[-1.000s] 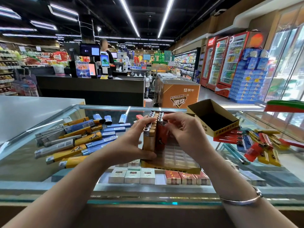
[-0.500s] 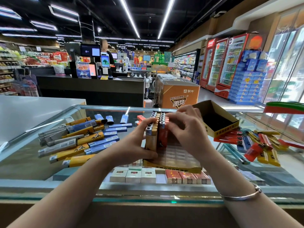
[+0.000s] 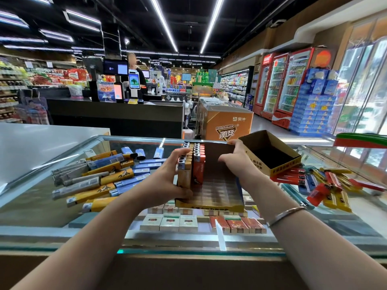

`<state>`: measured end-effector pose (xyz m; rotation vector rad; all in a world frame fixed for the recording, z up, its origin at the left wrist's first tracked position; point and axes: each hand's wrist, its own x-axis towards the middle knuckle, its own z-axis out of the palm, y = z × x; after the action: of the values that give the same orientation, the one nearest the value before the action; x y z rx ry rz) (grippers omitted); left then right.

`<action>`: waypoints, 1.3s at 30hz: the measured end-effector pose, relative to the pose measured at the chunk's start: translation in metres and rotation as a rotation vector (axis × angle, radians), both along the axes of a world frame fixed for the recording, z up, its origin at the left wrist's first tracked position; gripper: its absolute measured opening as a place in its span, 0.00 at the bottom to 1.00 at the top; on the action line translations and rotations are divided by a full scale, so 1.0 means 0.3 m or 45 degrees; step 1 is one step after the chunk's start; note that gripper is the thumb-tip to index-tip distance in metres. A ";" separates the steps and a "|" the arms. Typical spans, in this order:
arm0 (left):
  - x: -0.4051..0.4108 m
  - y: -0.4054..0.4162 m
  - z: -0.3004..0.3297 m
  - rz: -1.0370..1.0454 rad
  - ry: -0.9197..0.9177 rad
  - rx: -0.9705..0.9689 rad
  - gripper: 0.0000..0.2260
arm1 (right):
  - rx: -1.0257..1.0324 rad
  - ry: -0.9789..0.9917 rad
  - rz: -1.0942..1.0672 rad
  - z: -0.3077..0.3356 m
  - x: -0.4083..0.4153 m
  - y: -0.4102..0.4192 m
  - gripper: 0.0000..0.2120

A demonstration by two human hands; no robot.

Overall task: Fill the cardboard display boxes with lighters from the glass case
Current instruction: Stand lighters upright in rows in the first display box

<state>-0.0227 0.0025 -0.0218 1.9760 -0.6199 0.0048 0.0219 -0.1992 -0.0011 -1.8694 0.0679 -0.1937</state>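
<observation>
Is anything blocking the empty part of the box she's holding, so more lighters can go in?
Nothing visible does. The display box is open to the right of its two lighter rows. The left hand steadies those rows; the right hand grips the back wall.

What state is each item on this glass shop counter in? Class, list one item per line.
Yellow cardboard display box: upright, partly filled, two rows of lighters at its left side.
Orange and red lighters in the box: standing upright.
Second yellow cardboard box: open, empty, tilted.
Loose yellow and blue lighters: lying flat.
Loose red lighters: lying flat.
Left hand: grips box side.
Right hand: holds rear wall.
</observation>
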 end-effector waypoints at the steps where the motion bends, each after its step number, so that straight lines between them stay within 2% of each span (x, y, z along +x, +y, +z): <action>1: 0.000 0.008 -0.002 0.018 -0.018 0.011 0.43 | -0.002 -0.006 0.010 0.002 0.008 0.010 0.22; 6: -0.010 0.053 -0.010 0.110 -0.086 0.047 0.44 | 0.063 -0.039 0.030 0.014 0.043 0.057 0.20; 10: -0.032 0.147 -0.023 0.312 -0.241 0.205 0.39 | 0.247 -0.097 0.078 -0.014 0.055 0.048 0.20; 13: -0.075 0.241 -0.029 0.387 -0.335 0.288 0.30 | 0.297 -0.114 0.111 -0.036 0.064 0.027 0.22; 16: -0.131 0.318 -0.040 0.435 -0.278 0.414 0.27 | 0.266 -0.147 0.106 -0.050 0.063 0.029 0.21; 21: -0.172 0.387 -0.060 0.593 -0.267 0.841 0.25 | 0.122 -0.235 0.060 -0.060 0.062 0.034 0.20; 26: -0.178 0.349 -0.063 0.624 -0.404 0.821 0.10 | 0.059 -0.243 0.056 -0.058 0.057 0.035 0.19; 30: -0.163 0.287 -0.052 0.503 -0.420 0.771 0.08 | 0.022 -0.257 0.057 -0.056 0.052 0.035 0.19; 33: -0.130 0.260 -0.033 0.536 -0.476 0.946 0.06 | -0.008 -0.267 0.053 -0.054 0.048 0.035 0.18; 36: -0.091 0.240 -0.008 0.540 -0.351 1.072 0.07 | -0.028 -0.262 0.058 -0.053 0.045 0.033 0.18; 39: -0.048 0.227 -0.003 0.547 -0.251 1.086 0.11 | -0.019 -0.257 0.077 -0.050 0.043 0.032 0.19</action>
<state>-0.0371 0.0706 -0.0226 2.9355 -0.3184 0.2358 0.0347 -0.1896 -0.0162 -1.8545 -0.1289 -0.3401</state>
